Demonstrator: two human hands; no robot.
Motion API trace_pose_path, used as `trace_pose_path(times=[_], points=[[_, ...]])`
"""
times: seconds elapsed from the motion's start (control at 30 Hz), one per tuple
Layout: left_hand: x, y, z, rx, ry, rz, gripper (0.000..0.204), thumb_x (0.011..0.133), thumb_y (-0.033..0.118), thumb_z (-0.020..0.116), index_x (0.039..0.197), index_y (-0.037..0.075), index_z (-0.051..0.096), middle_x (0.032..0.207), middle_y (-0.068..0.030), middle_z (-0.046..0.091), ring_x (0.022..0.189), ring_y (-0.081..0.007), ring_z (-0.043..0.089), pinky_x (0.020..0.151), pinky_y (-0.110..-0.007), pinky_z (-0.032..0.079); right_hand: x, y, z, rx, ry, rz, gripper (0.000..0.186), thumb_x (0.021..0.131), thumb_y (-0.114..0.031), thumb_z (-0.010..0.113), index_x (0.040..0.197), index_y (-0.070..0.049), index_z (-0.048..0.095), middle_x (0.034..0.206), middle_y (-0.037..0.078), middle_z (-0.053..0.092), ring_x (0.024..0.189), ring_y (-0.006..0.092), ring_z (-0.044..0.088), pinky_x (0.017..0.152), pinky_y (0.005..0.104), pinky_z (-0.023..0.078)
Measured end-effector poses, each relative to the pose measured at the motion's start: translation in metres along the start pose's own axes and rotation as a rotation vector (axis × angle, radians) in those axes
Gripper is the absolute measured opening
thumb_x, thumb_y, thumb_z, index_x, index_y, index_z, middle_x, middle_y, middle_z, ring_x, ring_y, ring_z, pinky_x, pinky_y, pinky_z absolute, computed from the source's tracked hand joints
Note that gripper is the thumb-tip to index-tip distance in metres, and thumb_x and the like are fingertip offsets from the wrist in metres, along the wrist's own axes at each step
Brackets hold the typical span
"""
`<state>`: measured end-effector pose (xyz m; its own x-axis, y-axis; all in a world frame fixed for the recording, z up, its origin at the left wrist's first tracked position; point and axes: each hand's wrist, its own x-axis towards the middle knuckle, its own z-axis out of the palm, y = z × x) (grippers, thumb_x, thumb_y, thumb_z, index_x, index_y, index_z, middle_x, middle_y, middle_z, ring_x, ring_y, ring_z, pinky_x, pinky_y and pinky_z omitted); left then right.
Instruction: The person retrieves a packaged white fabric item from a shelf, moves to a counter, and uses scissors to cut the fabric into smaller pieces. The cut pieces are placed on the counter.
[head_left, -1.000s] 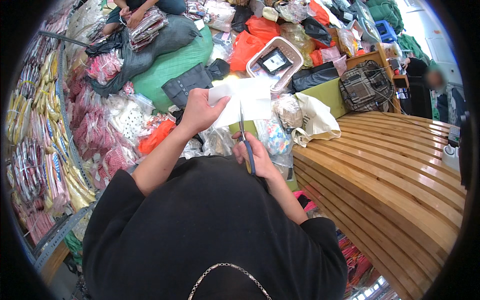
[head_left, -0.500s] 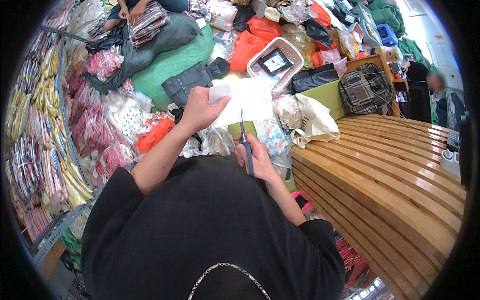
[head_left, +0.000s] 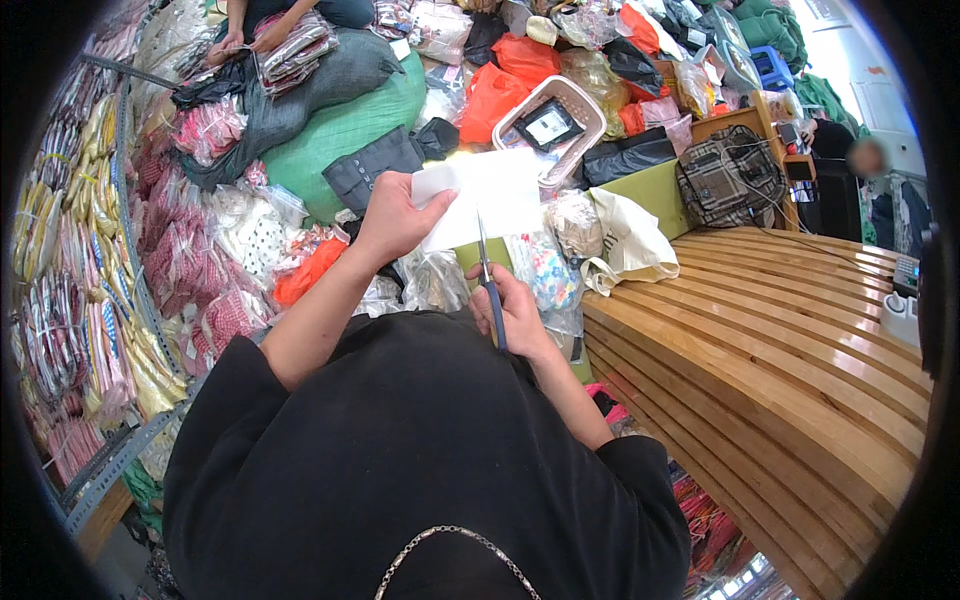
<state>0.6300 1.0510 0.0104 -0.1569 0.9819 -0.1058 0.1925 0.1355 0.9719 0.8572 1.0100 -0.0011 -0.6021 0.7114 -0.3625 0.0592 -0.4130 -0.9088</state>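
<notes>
My left hand pinches a sheet of white paper by its left part, thumb on top. The sheet hangs in the air in front of my chest, with a fold or curl near my thumb. In my right hand is a pair of scissors with dark blue handles. Their blades point away from me and meet the paper's near edge around its middle. How far the cut reaches into the sheet is hard to make out.
A slatted wooden bench runs along the right, with a cream tote bag at its far end. A pink plastic basket stands beyond the paper. Bagged garments fill the left. At the far left another person's hands handle packaged items.
The paper and my left hand have shifted slightly to the left. The scissors stay at its near edge. The other person's hands have moved apart and to the left.
</notes>
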Motion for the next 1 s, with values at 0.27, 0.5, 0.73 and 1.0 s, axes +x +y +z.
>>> trace_pose_path(times=[0.27, 0.5, 0.73, 1.0], points=[[-0.001, 0.003, -0.001, -0.044, 0.011, 0.002, 0.020, 0.085, 0.013, 0.070, 0.091, -0.006, 0.072, 0.072, -0.0064, 0.071, 0.064, -0.0069, 0.062, 0.058, -0.027, 0.049, 0.001, -0.009, 0.002, -0.050, -0.015, 0.037, 0.024, 0.097, -0.023, 0.061, 0.108, -0.002, 0.054, 0.057, -0.002, 0.050, 0.046, 0.0063, 0.048, 0.043, 0.0230, 0.037], [-0.001, 0.004, -0.003, -0.037, -0.001, 0.017, 0.020, 0.086, 0.013, 0.070, 0.090, -0.007, 0.071, 0.072, -0.0060, 0.071, 0.063, -0.0067, 0.062, 0.057, -0.027, 0.048, -0.001, -0.006, -0.001, 0.086, -0.049, 0.091, 0.030, 0.098, -0.029, 0.061, 0.108, -0.003, 0.053, 0.058, -0.003, 0.049, 0.046, 0.0061, 0.046, 0.043, 0.0225, 0.036], [-0.001, 0.004, -0.004, -0.036, -0.001, 0.025, 0.020, 0.085, 0.013, 0.071, 0.085, -0.007, 0.071, 0.066, -0.0053, 0.068, 0.059, -0.0063, 0.059, 0.053, -0.027, 0.046, -0.002, -0.006, -0.001, 0.122, -0.073, 0.061, 0.038, 0.098, -0.037, 0.059, 0.112, -0.003, 0.049, 0.062, -0.003, 0.046, 0.049, 0.0061, 0.042, 0.045, 0.0224, 0.036], [-0.001, 0.000, -0.004, -0.015, 0.024, 0.056, 0.020, 0.085, 0.013, 0.071, 0.082, -0.007, 0.071, 0.063, -0.0052, 0.067, 0.057, -0.0060, 0.059, 0.051, -0.027, 0.045, -0.004, -0.013, 0.003, 0.195, -0.080, 0.055, 0.040, 0.097, -0.042, 0.058, 0.106, -0.004, 0.050, 0.060, -0.004, 0.045, 0.046, 0.0052, 0.043, 0.043, 0.0216, 0.037]])
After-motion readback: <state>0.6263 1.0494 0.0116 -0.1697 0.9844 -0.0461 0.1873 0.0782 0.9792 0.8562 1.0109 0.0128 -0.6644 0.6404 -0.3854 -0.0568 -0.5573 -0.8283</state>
